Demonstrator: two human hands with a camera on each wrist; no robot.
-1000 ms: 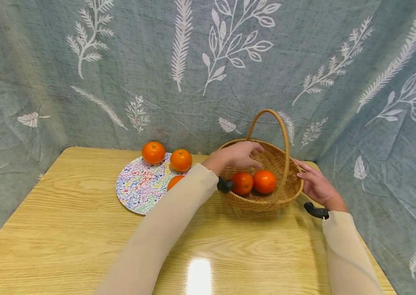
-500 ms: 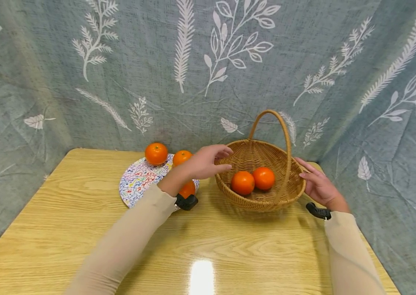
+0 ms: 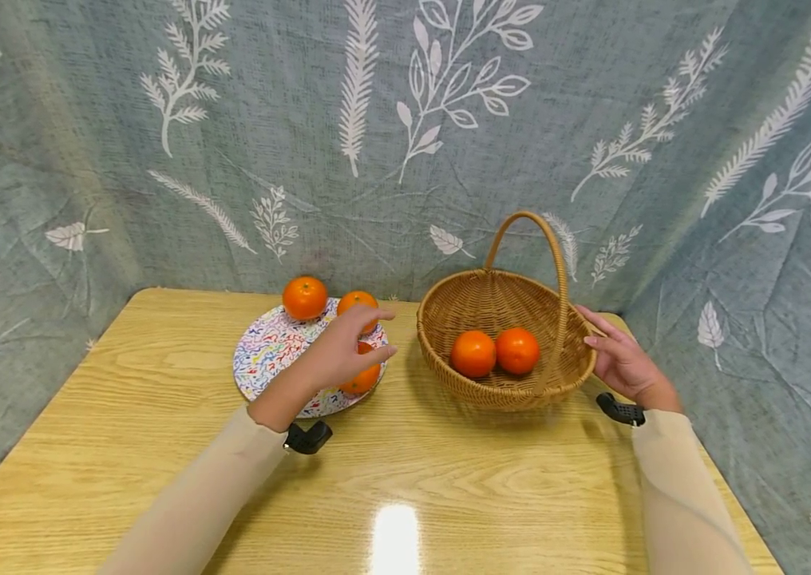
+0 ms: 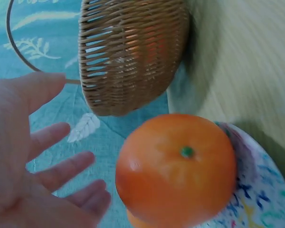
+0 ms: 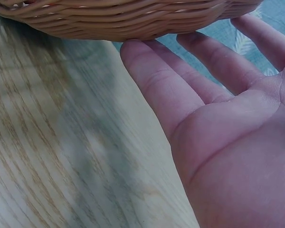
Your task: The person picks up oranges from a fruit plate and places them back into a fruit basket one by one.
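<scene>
My left hand [image 3: 337, 351] hovers over the right part of a patterned round plate [image 3: 269, 351], fingers spread and holding nothing. Just beside it on the plate is an orange [image 3: 362, 380], partly covered by the hand in the head view; in the left wrist view an orange [image 4: 175, 166] with a green stem spot lies close to the fingertips. On the right stands a wicker basket [image 3: 492, 302] with two oranges inside, one left [image 3: 473, 354] and one right [image 3: 517, 351]. My right hand [image 3: 623, 359] touches the basket's right side with fairly straight fingers.
Two more oranges sit toward the plate's back, one at the left [image 3: 305, 299] and one partly hidden [image 3: 358, 305]. The basket's tall handle [image 3: 559, 267] arches up. A grey leaf-patterned cloth [image 3: 377, 216] hangs behind the wooden table [image 3: 492, 487].
My left hand has moved left from above the basket, away from the oranges in it, to the plate. The right hand has stayed at the basket's side.
</scene>
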